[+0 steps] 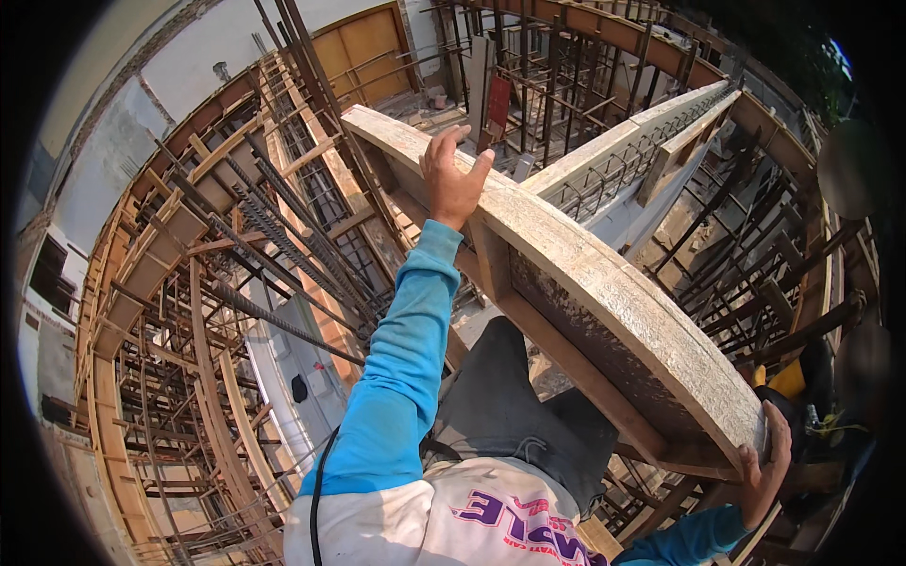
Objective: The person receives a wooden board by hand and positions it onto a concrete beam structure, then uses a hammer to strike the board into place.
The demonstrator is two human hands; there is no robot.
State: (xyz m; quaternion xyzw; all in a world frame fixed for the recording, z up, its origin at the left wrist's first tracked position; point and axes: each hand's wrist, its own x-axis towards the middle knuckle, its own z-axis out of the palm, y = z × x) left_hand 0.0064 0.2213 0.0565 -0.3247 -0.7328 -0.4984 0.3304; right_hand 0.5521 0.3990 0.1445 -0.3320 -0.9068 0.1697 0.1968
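Note:
A long wooden formwork panel (604, 274) slants across in front of me, from the upper middle down to the lower right. Its pale face edge is rough and worn, and a framed, darker recessed side is turned toward my body. My left hand (453, 179) grips its upper edge near the far end, thumb and fingers hooked over the wood. At the near right end, my right hand (766, 462) clasps the panel's corner, with part of the palm hidden behind it. The panel is tilted above my legs.
Upright ribbed steel bars (283, 231) stand close on the left. A beam mould with a reinforcement cage (613, 170) runs off at the upper right. Steel props (557, 85) crowd the level below, with gaps between beams. A brown door (359, 57) is at the back.

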